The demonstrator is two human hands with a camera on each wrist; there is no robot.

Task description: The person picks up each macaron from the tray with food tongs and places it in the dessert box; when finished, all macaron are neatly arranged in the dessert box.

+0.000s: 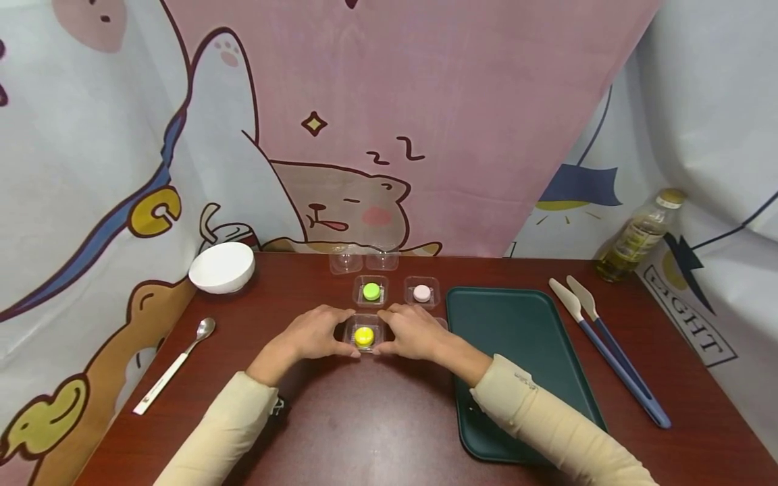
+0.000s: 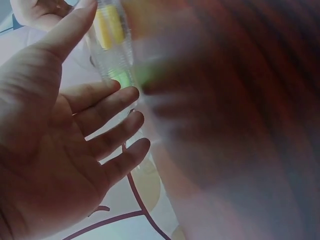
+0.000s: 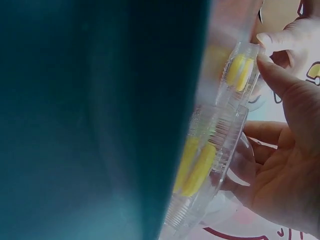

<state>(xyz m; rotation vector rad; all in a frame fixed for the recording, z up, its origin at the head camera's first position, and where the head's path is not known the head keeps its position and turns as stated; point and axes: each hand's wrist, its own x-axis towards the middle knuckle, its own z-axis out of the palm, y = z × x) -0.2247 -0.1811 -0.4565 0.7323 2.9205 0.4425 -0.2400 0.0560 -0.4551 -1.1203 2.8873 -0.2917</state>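
Observation:
A clear plastic box point(image 1: 375, 325) with a yellow macaron point(image 1: 364, 337) inside sits between my two hands. My left hand point(image 1: 317, 332) touches its left side with thumb and forefinger spread, its other fingers nearly straight in the left wrist view. From the other side my right hand point(image 1: 416, 331) touches the box, thumb at the front and forefinger toward the back. Behind the hands are a box with a green macaron point(image 1: 371, 291) and a box with a pale pink macaron point(image 1: 422, 293). Beside my right hand, its wrist view shows another boxed yellow macaron point(image 3: 200, 170), mostly hidden in the head view.
Two clear containers point(image 1: 382, 258) stand by the back edge. A dark green tray point(image 1: 504, 317) lies under my right forearm, with blue-handled tongs point(image 1: 620, 364) and an oil bottle point(image 1: 632, 243) beyond. At left are a white bowl point(image 1: 221, 268) and a spoon point(image 1: 173, 370).

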